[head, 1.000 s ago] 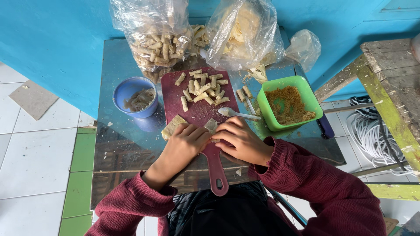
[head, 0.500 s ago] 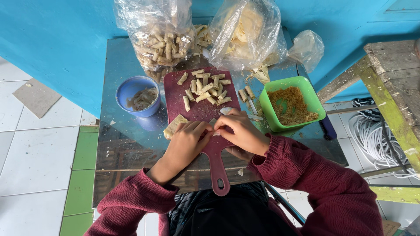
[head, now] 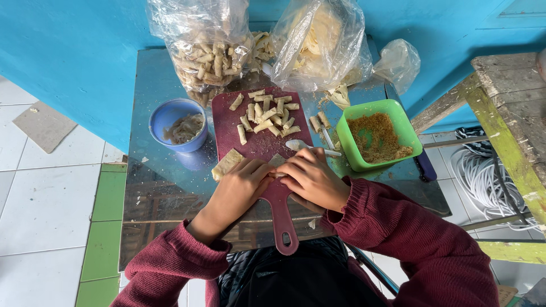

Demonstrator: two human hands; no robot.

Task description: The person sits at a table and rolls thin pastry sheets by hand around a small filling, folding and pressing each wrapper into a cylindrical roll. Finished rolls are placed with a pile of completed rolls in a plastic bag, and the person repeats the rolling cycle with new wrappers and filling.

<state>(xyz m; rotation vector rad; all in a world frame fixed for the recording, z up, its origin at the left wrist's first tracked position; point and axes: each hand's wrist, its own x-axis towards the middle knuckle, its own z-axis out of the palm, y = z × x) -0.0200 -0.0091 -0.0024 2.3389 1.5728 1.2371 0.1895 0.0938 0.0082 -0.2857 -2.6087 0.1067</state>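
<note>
My left hand (head: 242, 185) and my right hand (head: 310, 179) meet over the near end of a dark red cutting board (head: 259, 145), fingers curled on a small pale wrapper piece (head: 277, 162) that they mostly hide. A stack of pale wrapper sheets (head: 226, 164) lies at the board's left edge, beside my left hand. Several small rolled snacks (head: 267, 111) lie on the board's far end. A white spoon (head: 307, 147) rests just beyond my right hand, next to a green bowl (head: 398, 122) of brown shredded filling.
A blue bowl (head: 165, 116) with paste sits left of the board on the glass table (head: 159, 193). Two plastic bags stand at the back: one of rolled snacks (head: 207, 45), one of wrappers (head: 318, 40). A wooden bench (head: 506, 108) and a coiled white hose (head: 483, 176) are on the right.
Both hands have drawn together on the small wrapper piece at the board's near end. My right hand has moved left, away from the spoon. The view has shifted slightly.
</note>
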